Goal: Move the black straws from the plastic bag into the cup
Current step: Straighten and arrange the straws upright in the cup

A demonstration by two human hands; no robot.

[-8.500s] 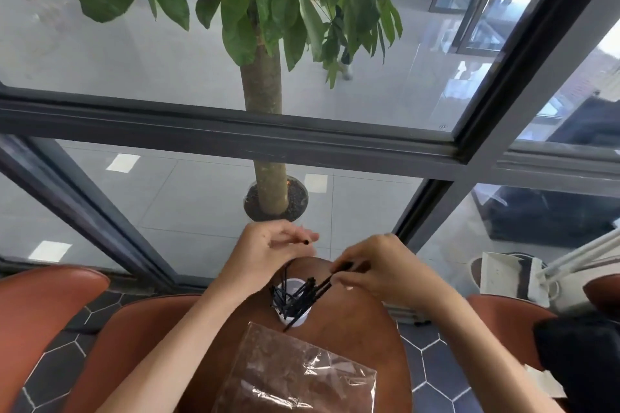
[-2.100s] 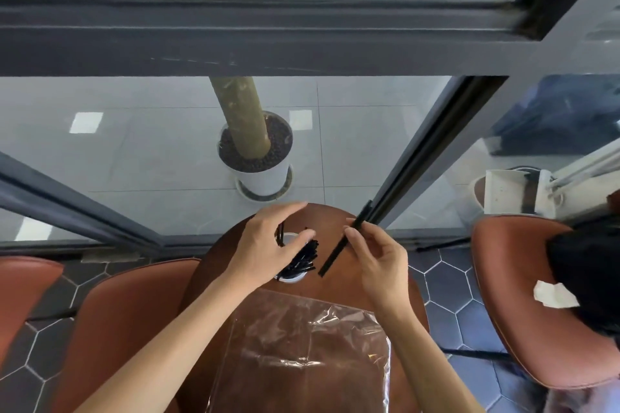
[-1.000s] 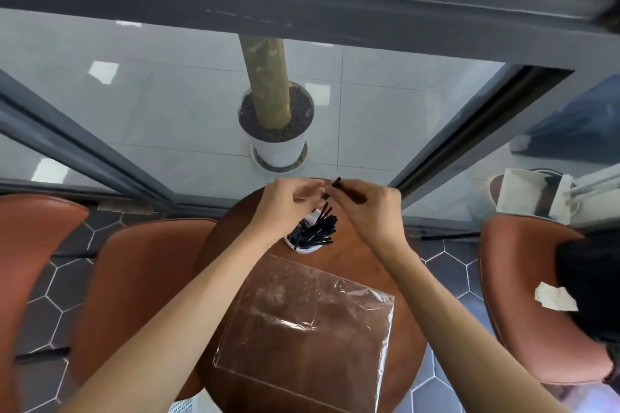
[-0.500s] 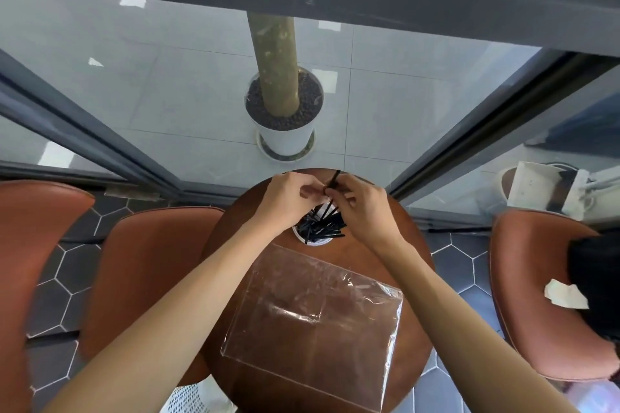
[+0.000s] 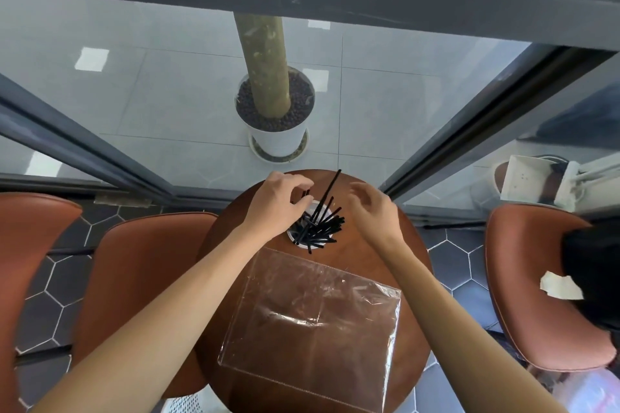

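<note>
Two hands hovered over a cup of black straws on a small round table.

The black straws (image 5: 318, 225) fanned loosely from the white cup (image 5: 327, 209); the plastic bag (image 5: 312, 318) lay flat and looked empty. The left hand (image 5: 278, 208) curled at the rim, grip unclear; the right hand (image 5: 374, 208) was open, holding nothing. Best to steady the cup and nudge leaning straws inward.

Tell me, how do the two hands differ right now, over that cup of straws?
The left hand curls down at the cup, fingertips among the black straws; the right hand hovers beside it, touching nothing. The left hand's fingers are bent close together; the right hand's are spread loosely open. Both are bare and hover over the round table, beyond the flat plastic bag.
</note>
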